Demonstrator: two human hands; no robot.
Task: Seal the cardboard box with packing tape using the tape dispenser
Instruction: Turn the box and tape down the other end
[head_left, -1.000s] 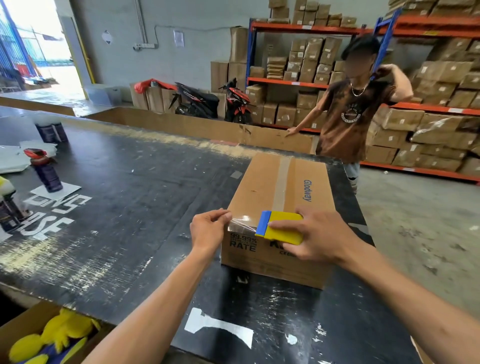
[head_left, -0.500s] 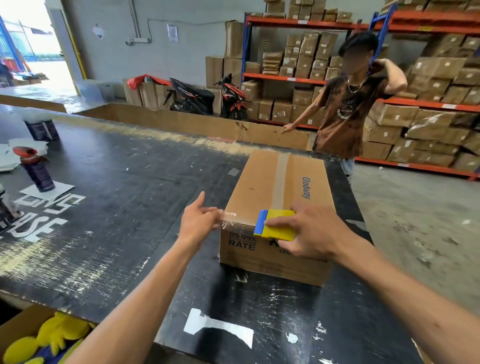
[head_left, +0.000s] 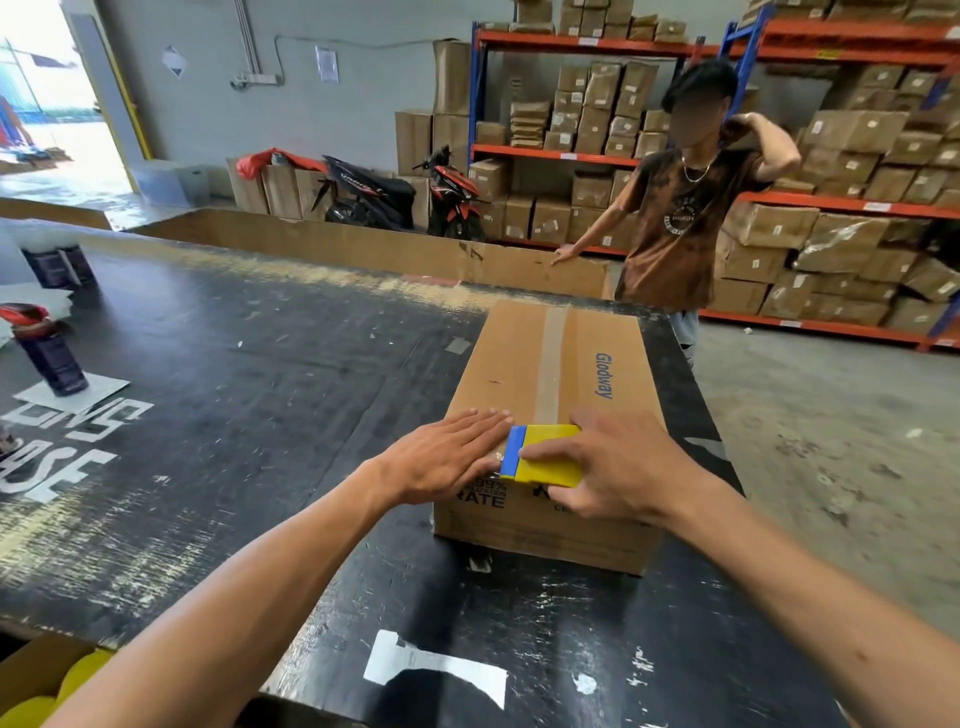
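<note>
A brown cardboard box (head_left: 524, 364) printed "Glodway" lies lengthwise on the black table (head_left: 249, 374). A strip of clear tape (head_left: 550, 353) runs along its top seam. My right hand (head_left: 618, 467) grips a yellow and blue tape dispenser (head_left: 545, 454) at the box's near top edge. My left hand (head_left: 447, 457) lies flat, fingers together, on the near left corner of the box top, just left of the dispenser's blue end. The tape roll itself is hidden under my right hand.
A person (head_left: 680, 208) stands past the table's far right corner, one hand on a tall cardboard sheet (head_left: 363, 244). Dark spray cans (head_left: 49, 353) stand at the table's left. Shelves of cartons (head_left: 831, 208) and two motorbikes (head_left: 395, 192) fill the background.
My left hand let go of the tape end at the box's near edge and moved up to press flat on the box top. The right hand and dispenser barely moved.
</note>
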